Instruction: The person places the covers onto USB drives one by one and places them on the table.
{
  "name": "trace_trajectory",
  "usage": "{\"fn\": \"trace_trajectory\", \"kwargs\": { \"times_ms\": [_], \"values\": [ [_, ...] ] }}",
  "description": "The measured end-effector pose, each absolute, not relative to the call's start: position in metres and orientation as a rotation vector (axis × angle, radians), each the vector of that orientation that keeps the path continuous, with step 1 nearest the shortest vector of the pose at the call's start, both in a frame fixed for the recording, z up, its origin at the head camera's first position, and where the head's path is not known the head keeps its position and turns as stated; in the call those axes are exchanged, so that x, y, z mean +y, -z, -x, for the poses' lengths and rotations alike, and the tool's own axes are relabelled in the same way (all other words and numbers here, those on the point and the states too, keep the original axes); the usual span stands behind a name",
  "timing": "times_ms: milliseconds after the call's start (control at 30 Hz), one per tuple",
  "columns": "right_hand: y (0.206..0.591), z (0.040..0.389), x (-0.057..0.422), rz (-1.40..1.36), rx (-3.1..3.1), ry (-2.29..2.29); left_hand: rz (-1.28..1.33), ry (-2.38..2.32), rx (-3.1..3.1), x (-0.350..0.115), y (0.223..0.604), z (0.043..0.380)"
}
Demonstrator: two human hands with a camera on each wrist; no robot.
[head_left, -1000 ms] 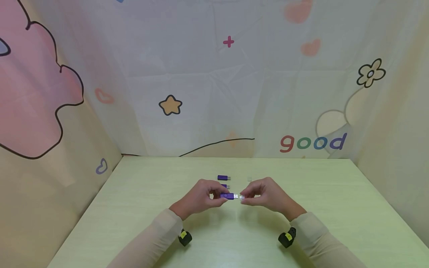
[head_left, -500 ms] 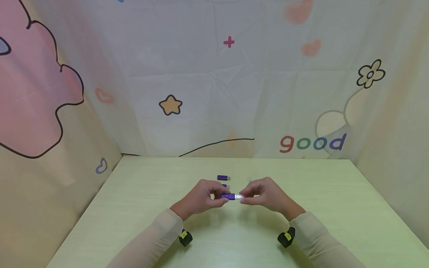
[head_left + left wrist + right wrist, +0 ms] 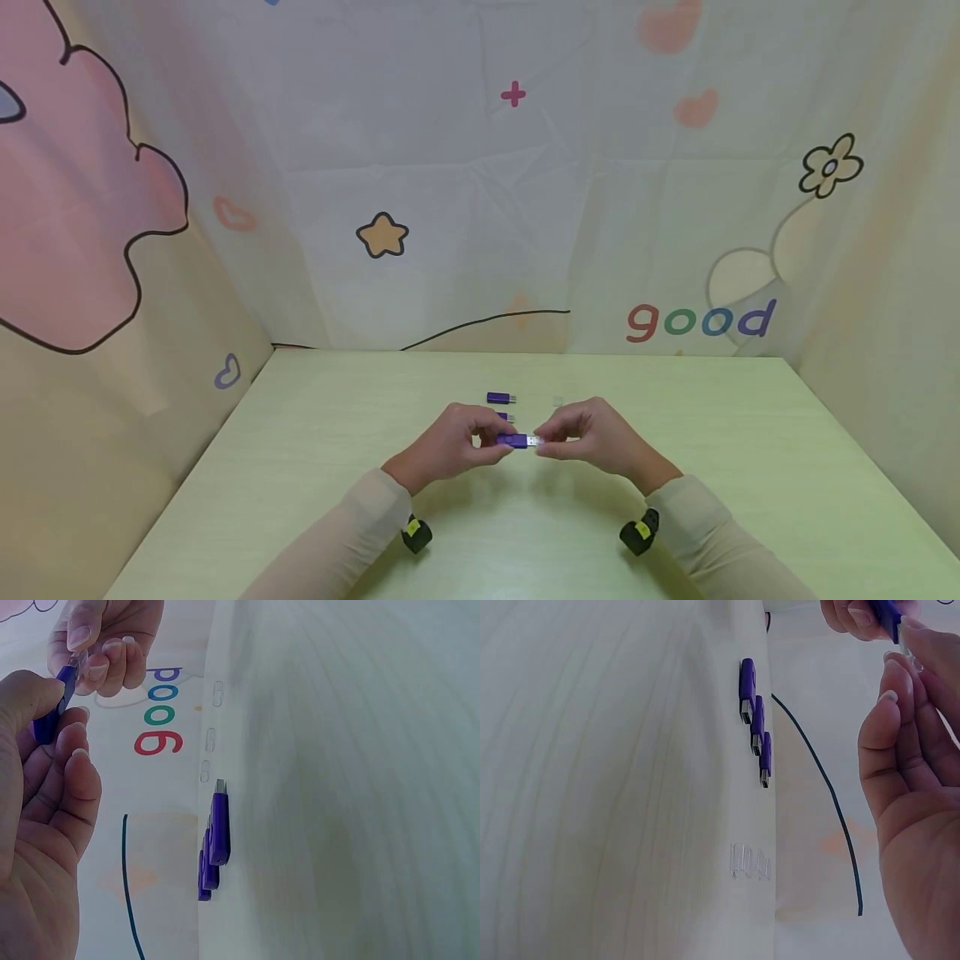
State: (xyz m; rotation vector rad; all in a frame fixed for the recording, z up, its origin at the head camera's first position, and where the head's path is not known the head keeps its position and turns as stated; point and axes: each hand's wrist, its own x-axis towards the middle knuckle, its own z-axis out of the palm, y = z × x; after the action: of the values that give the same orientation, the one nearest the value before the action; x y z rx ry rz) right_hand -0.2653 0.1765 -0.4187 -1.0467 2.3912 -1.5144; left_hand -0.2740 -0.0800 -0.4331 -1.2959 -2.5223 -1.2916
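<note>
Over the middle of the table, my left hand (image 3: 452,439) pinches a purple USB flash drive (image 3: 512,441) between thumb and fingers, its metal plug pointing right. Facing it, my right hand (image 3: 594,437) pinches a small clear plastic cap (image 3: 914,661) by its end. The cap overlaps the metal plug, so the two lie in one line. In the left wrist view the held drive (image 3: 51,716) shows its purple body, while fingertips partly hide the cap.
Three more purple USB drives (image 3: 748,682) lie in a row on the pale table (image 3: 315,500), plugs facing right. Three clear caps (image 3: 210,739) lie to their right, partly hidden by my right hand in the head view. A printed cloth (image 3: 450,167) hangs behind the table.
One second ago a small gap separated the plug from the cap. The drive has since moved slightly right, and the cap now covers part of the plug. Both hands keep their pinch.
</note>
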Motion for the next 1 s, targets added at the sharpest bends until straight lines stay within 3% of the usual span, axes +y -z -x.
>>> {"fn": "trace_trajectory", "kwargs": {
  "times_ms": [300, 1000],
  "values": [
    [0.431, 0.273, 0.175, 1.079, 2.397, 1.533, 1.294, 1.289, -2.527, -0.081, 0.434, 0.274],
    [0.411, 0.258, 0.168, 1.135, 2.416, 1.539, 1.322, 1.225, -2.546, -0.082, 0.435, 0.277]
  ]
}}
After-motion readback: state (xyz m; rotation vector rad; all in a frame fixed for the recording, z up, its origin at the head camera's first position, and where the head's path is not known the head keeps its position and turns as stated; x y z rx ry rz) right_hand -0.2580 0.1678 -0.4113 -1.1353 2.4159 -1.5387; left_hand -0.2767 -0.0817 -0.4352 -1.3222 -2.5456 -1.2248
